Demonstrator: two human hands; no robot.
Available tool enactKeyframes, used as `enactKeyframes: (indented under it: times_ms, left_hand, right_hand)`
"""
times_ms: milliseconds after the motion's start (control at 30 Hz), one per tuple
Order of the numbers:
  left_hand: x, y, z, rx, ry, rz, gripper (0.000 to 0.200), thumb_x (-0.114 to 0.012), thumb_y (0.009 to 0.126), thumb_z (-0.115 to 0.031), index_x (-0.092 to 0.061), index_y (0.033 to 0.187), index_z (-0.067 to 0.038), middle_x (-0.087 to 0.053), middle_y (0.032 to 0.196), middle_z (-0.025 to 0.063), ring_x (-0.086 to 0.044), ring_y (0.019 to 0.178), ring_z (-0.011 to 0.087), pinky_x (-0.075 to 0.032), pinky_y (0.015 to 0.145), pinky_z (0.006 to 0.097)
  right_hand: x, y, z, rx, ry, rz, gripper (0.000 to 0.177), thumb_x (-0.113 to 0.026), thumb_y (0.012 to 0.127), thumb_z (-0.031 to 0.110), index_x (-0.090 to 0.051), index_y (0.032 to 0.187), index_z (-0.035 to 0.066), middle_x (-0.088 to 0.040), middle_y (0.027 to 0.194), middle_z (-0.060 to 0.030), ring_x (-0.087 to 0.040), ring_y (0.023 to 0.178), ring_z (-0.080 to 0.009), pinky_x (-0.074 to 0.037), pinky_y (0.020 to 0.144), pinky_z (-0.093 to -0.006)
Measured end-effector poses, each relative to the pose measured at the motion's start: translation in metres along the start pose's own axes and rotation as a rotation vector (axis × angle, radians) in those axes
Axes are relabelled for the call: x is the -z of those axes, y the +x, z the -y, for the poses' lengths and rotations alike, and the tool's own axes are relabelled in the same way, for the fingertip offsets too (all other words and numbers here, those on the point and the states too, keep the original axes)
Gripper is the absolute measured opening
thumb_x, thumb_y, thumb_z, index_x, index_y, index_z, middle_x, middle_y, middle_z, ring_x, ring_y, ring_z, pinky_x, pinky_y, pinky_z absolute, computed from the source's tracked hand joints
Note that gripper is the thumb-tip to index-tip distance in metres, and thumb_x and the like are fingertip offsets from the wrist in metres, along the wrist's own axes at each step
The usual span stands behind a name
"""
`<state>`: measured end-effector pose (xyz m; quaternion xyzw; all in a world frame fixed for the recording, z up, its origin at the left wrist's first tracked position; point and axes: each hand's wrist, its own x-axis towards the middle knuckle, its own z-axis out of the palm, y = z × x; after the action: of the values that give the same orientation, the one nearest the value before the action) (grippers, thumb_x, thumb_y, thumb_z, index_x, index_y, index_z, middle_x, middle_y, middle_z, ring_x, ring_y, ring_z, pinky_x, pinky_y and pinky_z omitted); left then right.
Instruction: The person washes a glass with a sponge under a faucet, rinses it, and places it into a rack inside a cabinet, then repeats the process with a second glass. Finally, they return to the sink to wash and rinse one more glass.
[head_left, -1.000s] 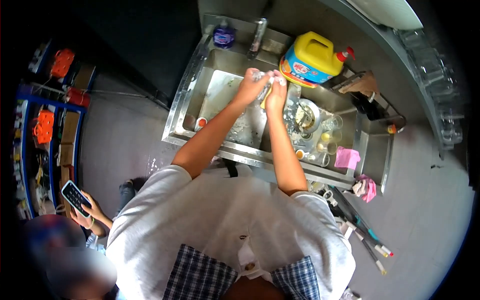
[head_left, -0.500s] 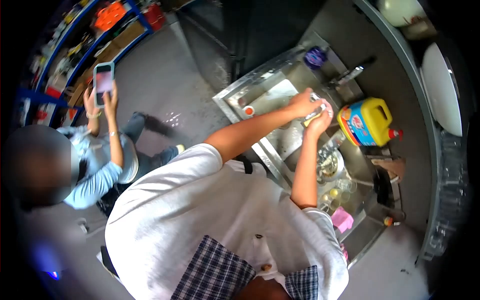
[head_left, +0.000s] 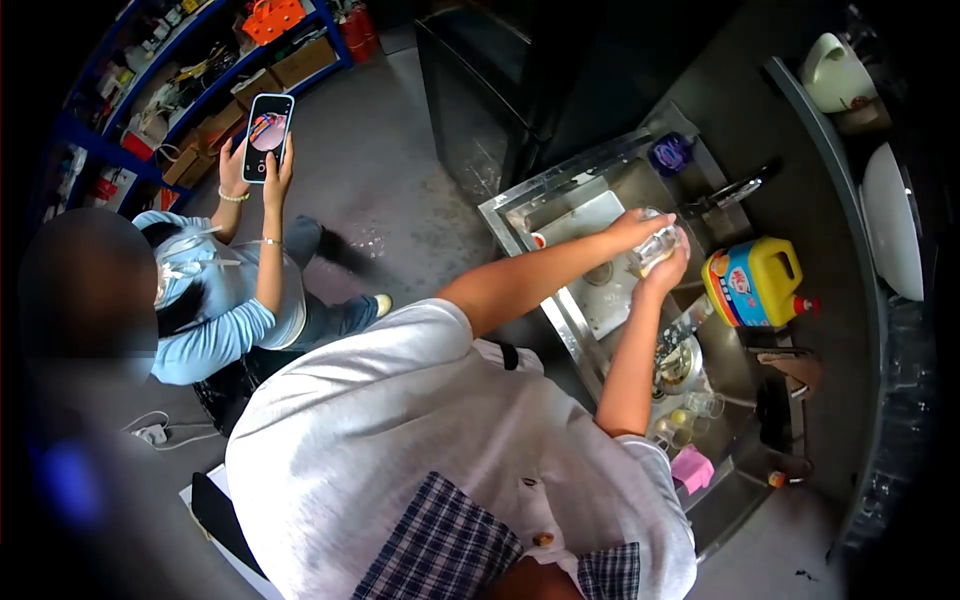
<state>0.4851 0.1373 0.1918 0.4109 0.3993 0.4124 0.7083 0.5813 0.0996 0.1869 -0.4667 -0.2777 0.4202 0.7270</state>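
A small clear glass [head_left: 656,243] is held between my two hands over the metal sink [head_left: 552,295]. My left hand [head_left: 636,229] grips it from the left and above, and my right hand [head_left: 667,266] closes round it from the lower right. Below the hands, a white board or tray [head_left: 600,212] lies in the left basin. Just right of my hands stands a yellow jug [head_left: 765,283] with a blue label and red cap. The faucet [head_left: 735,192] is above right of them.
Purple bottle [head_left: 670,153] at the sink's far corner. A bowl with items [head_left: 681,364], several glasses [head_left: 706,404] and a pink cloth [head_left: 692,468] sit in the right basin. Shelf [head_left: 828,150] with white dishes on the right. At left, another person [head_left: 215,345] holds a phone [head_left: 268,138].
The view has shifted, so the scene sits further right. Both hands remain together on the glass, which has turned and shows more clearly. The yellow piece by my fingers is now mostly hidden.
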Motion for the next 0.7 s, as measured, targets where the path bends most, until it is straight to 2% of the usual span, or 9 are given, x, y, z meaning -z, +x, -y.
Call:
enactKeyframes:
  times_ms: [67, 100, 233, 367, 467, 500, 567, 600, 700]
  left_hand:
    - [0.009, -0.005, -0.01, 0.122, 0.019, 0.092, 0.05, -0.063, 0.083, -0.051, -0.064, 0.096, -0.003, -0.067, 0.088, 0.0054, -0.063, 0.076, 0.0133, -0.05, 0.069, 0.0274]
    - [0.015, -0.006, -0.012, 0.143, 0.181, 0.038, 0.057, -0.06, 0.083, -0.055, -0.063, 0.101, -0.001, -0.067, 0.092, 0.011, -0.065, 0.082, 0.0191, -0.05, 0.073, 0.0301]
    - [0.02, -0.024, -0.03, -0.019, 0.397, -0.18, 0.073, -0.062, 0.08, -0.055, -0.049, 0.121, 0.004, -0.062, 0.105, 0.0253, -0.061, 0.101, 0.0325, -0.046, 0.088, 0.0369]
    - [0.036, -0.038, -0.037, -0.131, 0.536, -0.107, 0.073, -0.067, 0.078, -0.053, -0.05, 0.121, 0.004, -0.063, 0.103, 0.0213, -0.062, 0.097, 0.0291, -0.047, 0.085, 0.0344]
    - [0.052, 0.004, 0.002, 0.016, 0.194, -0.025, 0.067, -0.067, 0.079, -0.052, -0.055, 0.116, 0.003, -0.064, 0.101, 0.0166, -0.063, 0.092, 0.0217, -0.049, 0.08, 0.0323]
    - [0.059, -0.029, -0.04, 0.035, 0.012, 0.1, 0.062, -0.064, 0.081, -0.054, -0.058, 0.11, 0.001, -0.065, 0.1, 0.0123, -0.062, 0.089, 0.0165, -0.051, 0.076, 0.0306]
    - [0.066, -0.012, -0.022, 0.171, -0.109, 0.083, 0.058, -0.054, 0.086, -0.058, -0.06, 0.104, -0.003, -0.066, 0.093, 0.0091, -0.063, 0.079, 0.0175, -0.052, 0.07, 0.0318]
    - [0.07, -0.012, -0.021, 0.253, -0.208, 0.127, 0.056, -0.049, 0.087, -0.059, -0.06, 0.102, -0.005, -0.066, 0.09, 0.008, -0.064, 0.076, 0.0176, -0.052, 0.069, 0.0322]
    - [0.066, -0.02, -0.031, 0.375, -0.415, 0.379, 0.053, -0.04, 0.092, -0.058, -0.06, 0.097, -0.01, -0.066, 0.088, 0.0066, -0.064, 0.079, 0.0171, -0.053, 0.07, 0.035]
  right_hand:
    - [-0.008, -0.014, 0.003, 0.053, -0.042, -0.028, 0.039, -0.038, 0.096, 0.022, -0.049, 0.123, -0.004, -0.053, 0.121, -0.0183, -0.055, 0.108, -0.0262, -0.046, 0.092, -0.0369]
    - [-0.011, -0.019, 0.001, 0.087, -0.032, -0.039, 0.039, -0.039, 0.097, 0.023, -0.047, 0.123, -0.004, -0.052, 0.121, -0.0183, -0.054, 0.109, -0.0265, -0.045, 0.094, -0.0373]
    - [-0.03, -0.028, -0.006, 0.208, -0.204, -0.048, 0.038, -0.04, 0.097, 0.023, -0.047, 0.123, -0.005, -0.053, 0.12, -0.0175, -0.053, 0.108, -0.0248, -0.042, 0.095, -0.0357]
    - [-0.049, -0.036, -0.004, 0.335, -0.418, -0.084, 0.037, -0.04, 0.097, 0.021, -0.051, 0.12, -0.006, -0.057, 0.117, -0.0156, -0.054, 0.106, -0.0232, -0.039, 0.097, -0.0346]
    - [-0.063, -0.044, -0.004, 0.355, -0.58, -0.021, 0.038, -0.041, 0.097, 0.023, -0.05, 0.123, -0.004, -0.053, 0.122, -0.0187, -0.051, 0.113, -0.028, -0.037, 0.099, -0.038]
    - [-0.072, -0.054, 0.001, 0.509, -0.743, 0.019, 0.041, -0.042, 0.097, 0.025, -0.049, 0.125, -0.003, -0.05, 0.126, -0.0206, -0.049, 0.116, -0.0313, -0.035, 0.1, -0.0401]
    - [-0.079, -0.058, 0.006, 0.616, -0.814, 0.085, 0.042, -0.043, 0.097, 0.028, -0.049, 0.125, -0.003, -0.049, 0.127, -0.021, -0.048, 0.117, -0.0308, -0.035, 0.101, -0.0404]
    - [-0.079, -0.056, 0.006, 0.633, -0.802, 0.105, 0.042, -0.043, 0.097, 0.027, -0.049, 0.125, -0.004, -0.05, 0.126, -0.0201, -0.049, 0.116, -0.0292, -0.036, 0.1, -0.0397]
    - [-0.057, -0.026, -0.012, 0.317, -0.316, -0.005, 0.038, -0.043, 0.096, 0.021, -0.049, 0.124, -0.004, -0.053, 0.122, -0.0159, -0.053, 0.109, -0.0244, -0.042, 0.094, -0.037]
